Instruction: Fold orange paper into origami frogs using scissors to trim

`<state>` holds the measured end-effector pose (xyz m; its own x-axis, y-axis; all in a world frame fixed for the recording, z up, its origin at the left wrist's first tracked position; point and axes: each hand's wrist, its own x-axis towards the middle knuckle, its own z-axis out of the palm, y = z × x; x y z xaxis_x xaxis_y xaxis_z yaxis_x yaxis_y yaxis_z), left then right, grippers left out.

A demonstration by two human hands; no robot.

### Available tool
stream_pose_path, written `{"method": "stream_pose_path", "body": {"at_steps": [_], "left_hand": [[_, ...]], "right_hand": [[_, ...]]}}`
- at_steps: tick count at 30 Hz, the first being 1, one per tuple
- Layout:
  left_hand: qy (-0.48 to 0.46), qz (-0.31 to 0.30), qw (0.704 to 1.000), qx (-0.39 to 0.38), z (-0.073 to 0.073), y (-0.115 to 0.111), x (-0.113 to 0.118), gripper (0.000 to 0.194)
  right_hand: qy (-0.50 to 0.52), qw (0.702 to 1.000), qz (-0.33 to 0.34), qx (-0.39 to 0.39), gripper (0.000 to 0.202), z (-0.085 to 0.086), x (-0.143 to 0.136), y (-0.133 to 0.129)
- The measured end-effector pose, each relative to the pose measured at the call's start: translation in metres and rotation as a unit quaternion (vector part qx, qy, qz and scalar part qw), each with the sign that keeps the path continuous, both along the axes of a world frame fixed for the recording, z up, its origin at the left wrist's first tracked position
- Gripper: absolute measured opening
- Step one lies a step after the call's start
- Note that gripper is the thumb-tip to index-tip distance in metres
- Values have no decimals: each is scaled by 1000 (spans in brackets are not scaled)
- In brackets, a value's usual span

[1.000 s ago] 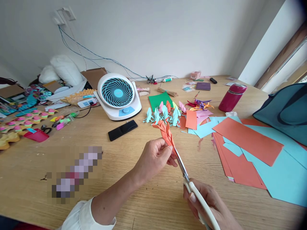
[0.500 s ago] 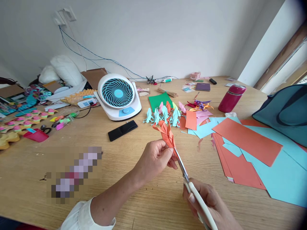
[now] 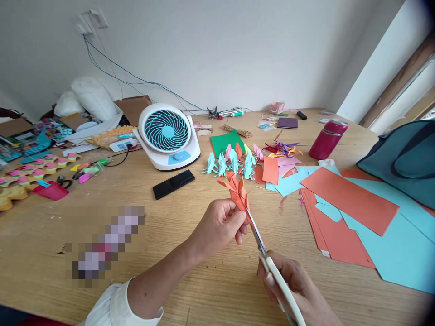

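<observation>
Between the thumb and fingers of my left hand is an orange folded-paper figure, its pointed flaps facing away from me. My right hand is closed round the white handles of a pair of scissors. The metal blades point up and left, against the lower end of the orange paper beside my left thumb. Whether they have cut into it I cannot tell. Just beyond the figure stand several light-blue folded-paper figures, with pink, orange and yellow ones behind them.
A white fan and a black phone-like slab are on the left of the wooden table. Orange sheets and light-blue sheets overlap on the right, near a magenta flask and a blue bag. Green paper lies behind the figures.
The scissors and my right hand have shifted very slightly left. My left fingers have moved a little around the orange figure, which both frames show in nearly the same place.
</observation>
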<state>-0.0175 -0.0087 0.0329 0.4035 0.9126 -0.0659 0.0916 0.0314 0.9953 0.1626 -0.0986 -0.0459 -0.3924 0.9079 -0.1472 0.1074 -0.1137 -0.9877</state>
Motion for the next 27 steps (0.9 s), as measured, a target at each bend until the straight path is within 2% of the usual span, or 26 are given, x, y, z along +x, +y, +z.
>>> {"method": "stream_pose_path", "body": {"at_steps": [6, 18, 23, 27], "left_hand": [[-9, -3, 1000, -20, -1, 0, 0, 16], [5, -8, 1000, -7, 0, 1, -1, 19], [-16, 8, 999, 28, 2, 7, -8, 32], [11, 19, 997, 69, -1, 11, -11, 31]], "right_hand": [[-9, 1000, 2, -9, 54, 5, 1, -1], [-5, 1000, -13, 19, 56, -1, 1, 1], [13, 1000, -10, -1, 56, 0, 1, 0], [23, 1000, -9, -18, 57, 2, 0, -1]]}}
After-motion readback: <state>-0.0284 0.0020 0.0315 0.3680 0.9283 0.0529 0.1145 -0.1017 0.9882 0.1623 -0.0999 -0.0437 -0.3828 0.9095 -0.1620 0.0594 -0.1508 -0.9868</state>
